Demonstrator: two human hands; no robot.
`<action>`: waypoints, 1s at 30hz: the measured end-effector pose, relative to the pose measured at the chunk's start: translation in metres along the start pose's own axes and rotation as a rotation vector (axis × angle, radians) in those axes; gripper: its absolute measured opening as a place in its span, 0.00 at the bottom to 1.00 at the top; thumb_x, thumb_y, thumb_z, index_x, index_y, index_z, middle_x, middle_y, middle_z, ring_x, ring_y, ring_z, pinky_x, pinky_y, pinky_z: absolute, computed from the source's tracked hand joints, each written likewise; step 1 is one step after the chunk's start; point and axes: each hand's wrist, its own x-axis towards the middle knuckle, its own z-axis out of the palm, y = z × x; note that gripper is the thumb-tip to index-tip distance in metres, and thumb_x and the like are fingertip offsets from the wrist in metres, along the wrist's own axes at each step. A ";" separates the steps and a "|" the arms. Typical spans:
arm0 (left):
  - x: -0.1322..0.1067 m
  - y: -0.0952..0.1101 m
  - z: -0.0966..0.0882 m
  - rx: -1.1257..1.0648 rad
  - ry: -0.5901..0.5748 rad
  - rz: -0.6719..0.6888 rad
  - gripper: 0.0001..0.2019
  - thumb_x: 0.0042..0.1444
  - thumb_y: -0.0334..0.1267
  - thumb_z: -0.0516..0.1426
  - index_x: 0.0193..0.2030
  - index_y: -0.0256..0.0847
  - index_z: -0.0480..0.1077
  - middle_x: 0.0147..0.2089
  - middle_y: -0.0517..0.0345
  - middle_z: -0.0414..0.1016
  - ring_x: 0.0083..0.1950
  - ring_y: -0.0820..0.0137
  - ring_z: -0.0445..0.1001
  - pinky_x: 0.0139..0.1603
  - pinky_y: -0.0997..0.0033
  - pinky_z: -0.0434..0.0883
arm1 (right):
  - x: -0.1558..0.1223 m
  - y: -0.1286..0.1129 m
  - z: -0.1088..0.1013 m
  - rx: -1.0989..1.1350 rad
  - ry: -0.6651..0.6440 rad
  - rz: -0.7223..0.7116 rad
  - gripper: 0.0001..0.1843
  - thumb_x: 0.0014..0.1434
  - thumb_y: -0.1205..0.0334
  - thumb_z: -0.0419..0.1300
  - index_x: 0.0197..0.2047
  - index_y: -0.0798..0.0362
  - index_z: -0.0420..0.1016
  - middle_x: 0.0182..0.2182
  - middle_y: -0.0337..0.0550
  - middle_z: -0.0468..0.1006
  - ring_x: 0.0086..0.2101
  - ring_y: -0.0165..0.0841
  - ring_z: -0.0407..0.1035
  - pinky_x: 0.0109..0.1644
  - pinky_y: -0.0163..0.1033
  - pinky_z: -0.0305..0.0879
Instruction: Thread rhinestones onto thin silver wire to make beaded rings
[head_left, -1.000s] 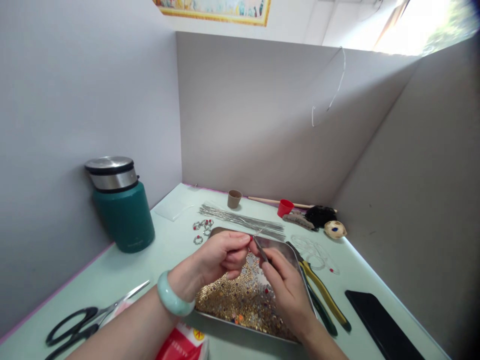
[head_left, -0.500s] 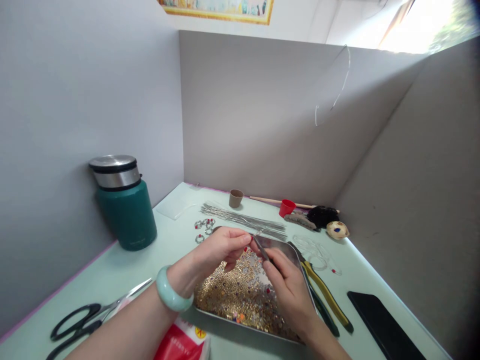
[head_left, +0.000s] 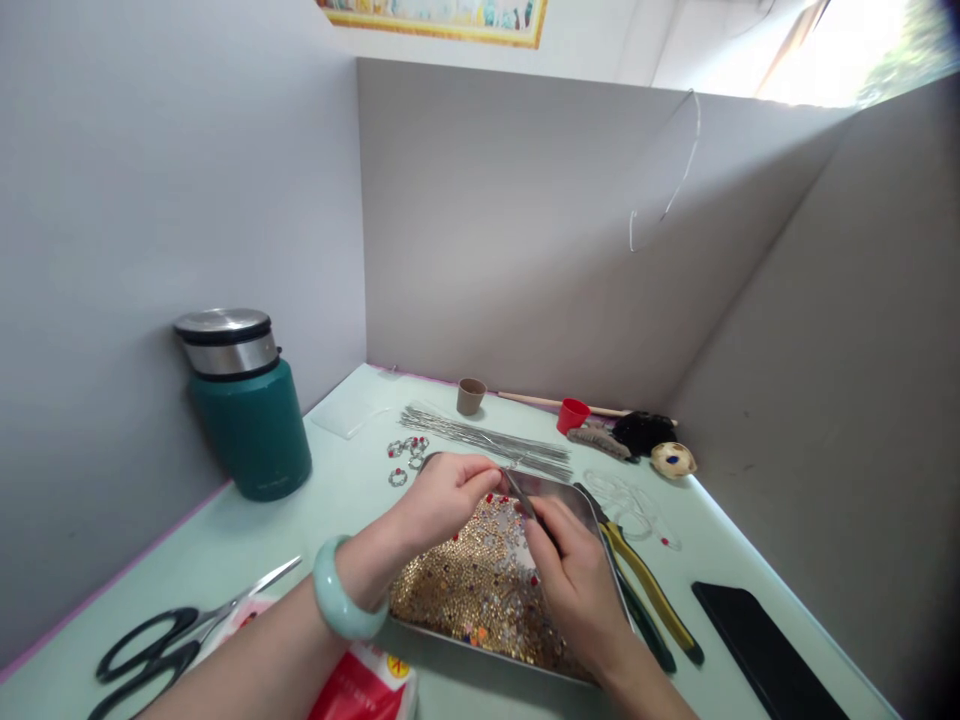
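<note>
My left hand (head_left: 450, 502), with a pale green bangle (head_left: 346, 588) at its wrist, is closed in a pinch above the tray. What it pinches is too small to make out. My right hand (head_left: 574, 570) is wrapped round a slim dark metal tool, like tweezers (head_left: 520, 494), whose tip meets the left fingertips. Below both hands lies a metal tray (head_left: 480, 655) full of gold beads (head_left: 457, 590), with some red and clear ones among them. Several small beaded rings (head_left: 409, 450) lie beyond the left hand.
Thin metal wires (head_left: 487, 438) lie behind the tray. Green-and-yellow pliers (head_left: 652, 590) and a black phone-like slab (head_left: 757, 640) are on the right. Scissors (head_left: 172, 645), a teal flask (head_left: 251, 430) and a red packet (head_left: 360, 690) stand or lie on the left. Clear cord (head_left: 630, 505) coils at right.
The hands stay nearly in place. The left fingers have curled in a little, and the tool tip remains at the left fingertips.
</note>
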 end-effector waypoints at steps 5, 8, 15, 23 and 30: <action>-0.001 0.002 0.003 -0.077 0.006 -0.021 0.14 0.58 0.41 0.50 0.32 0.38 0.73 0.20 0.62 0.63 0.24 0.74 0.61 0.26 0.73 0.61 | 0.002 -0.002 0.000 0.036 -0.004 0.026 0.14 0.63 0.64 0.48 0.49 0.51 0.69 0.39 0.43 0.72 0.40 0.34 0.66 0.43 0.37 0.61; -0.001 0.001 0.003 -0.266 -0.090 -0.121 0.15 0.57 0.45 0.49 0.35 0.37 0.72 0.14 0.69 0.51 0.15 0.77 0.51 0.17 0.75 0.54 | 0.003 -0.003 -0.002 0.084 -0.017 0.030 0.14 0.64 0.63 0.48 0.48 0.50 0.70 0.40 0.43 0.73 0.40 0.34 0.67 0.43 0.36 0.61; -0.001 -0.003 0.002 -0.252 -0.106 -0.116 0.14 0.57 0.45 0.50 0.34 0.37 0.72 0.14 0.70 0.48 0.15 0.77 0.49 0.16 0.77 0.51 | 0.003 0.000 -0.002 0.079 -0.024 0.023 0.13 0.63 0.64 0.49 0.48 0.50 0.70 0.39 0.42 0.73 0.39 0.34 0.67 0.42 0.36 0.61; -0.003 -0.001 0.005 0.304 0.099 0.126 0.13 0.58 0.37 0.49 0.32 0.40 0.75 0.27 0.57 0.73 0.30 0.70 0.67 0.33 0.71 0.59 | 0.000 0.002 0.000 0.000 -0.015 0.006 0.13 0.63 0.66 0.48 0.48 0.51 0.70 0.38 0.43 0.72 0.39 0.35 0.66 0.43 0.37 0.61; -0.002 -0.002 0.007 0.252 0.103 0.118 0.13 0.59 0.38 0.49 0.32 0.40 0.74 0.26 0.57 0.71 0.30 0.71 0.66 0.33 0.70 0.59 | 0.001 -0.001 0.001 -0.007 0.002 0.016 0.14 0.63 0.65 0.49 0.48 0.51 0.70 0.38 0.44 0.73 0.38 0.35 0.67 0.42 0.37 0.62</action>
